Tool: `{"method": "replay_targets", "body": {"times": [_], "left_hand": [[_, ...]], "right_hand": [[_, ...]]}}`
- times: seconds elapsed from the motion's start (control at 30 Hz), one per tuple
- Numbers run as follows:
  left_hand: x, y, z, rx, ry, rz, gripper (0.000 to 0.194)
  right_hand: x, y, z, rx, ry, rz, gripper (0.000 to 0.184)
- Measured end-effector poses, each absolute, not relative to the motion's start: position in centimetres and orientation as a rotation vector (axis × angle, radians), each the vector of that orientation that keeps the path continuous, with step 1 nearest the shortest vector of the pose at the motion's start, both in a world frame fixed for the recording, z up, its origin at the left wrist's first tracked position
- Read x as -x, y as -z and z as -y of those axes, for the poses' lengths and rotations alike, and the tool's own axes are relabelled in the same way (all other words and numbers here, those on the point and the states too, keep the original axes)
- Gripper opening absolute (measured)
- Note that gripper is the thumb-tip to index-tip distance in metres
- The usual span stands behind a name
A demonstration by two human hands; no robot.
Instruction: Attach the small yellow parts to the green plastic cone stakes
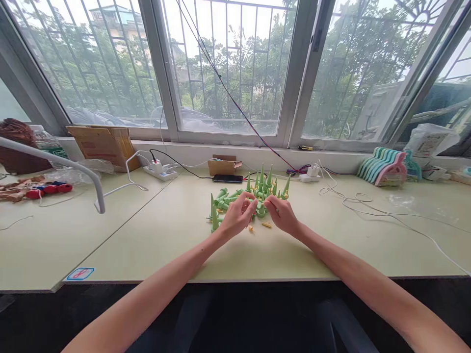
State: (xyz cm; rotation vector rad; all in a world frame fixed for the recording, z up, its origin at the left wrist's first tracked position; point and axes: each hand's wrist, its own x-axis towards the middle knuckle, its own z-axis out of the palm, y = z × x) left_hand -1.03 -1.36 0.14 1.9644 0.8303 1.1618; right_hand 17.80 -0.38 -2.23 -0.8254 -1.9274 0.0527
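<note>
Both of my hands are raised over the front of a heap of green cone-shaped plastic pieces [261,182] on the pale table. The fingers of my left hand [241,214] curl into a pinch; whatever lies between them is too small to name. Close beside it, my right hand [281,214] is pinched too, its fingertips at a green piece [261,210], and its contents are hidden. Below the hands lie a small yellow piece [267,225] and another yellow bit [251,229]. A green cone [215,218] stands upright left of my left hand.
Behind the heap lie a black phone [227,179] and a small open cardboard box [222,165]. Power strips [160,171] and white cables [362,200] spread along the table. Colored hangers [383,165] stand at right; a white metal arm [91,176] juts in at left.
</note>
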Motion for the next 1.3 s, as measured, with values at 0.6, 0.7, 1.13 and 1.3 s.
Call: {"method": "replay_targets", "body": {"times": [0.6,0.7,1.13,1.3], "left_hand": [[0.9,0.2,1.2,-2.125,-1.252,-0.818,0.039],[0.9,0.5,1.0,-2.188,-1.251,-0.811,0.038],[0.5,0.4,1.0,-2.132,-1.351,-0.829,0.032],[0.6,0.0,1.0,-1.937,-1.33,-0.811,0.05]], "right_hand": [[-18.0,2.7,0.1,0.878,-0.068,1.902,0.038],[-18.0,2.7,0.1,0.88,-0.072,1.898,0.039],[-17.6,2.5,0.6,0.857,-0.002,1.846,0.038],[-17.6,2.4,0.8,0.833,0.089,1.771,0.035]]}}
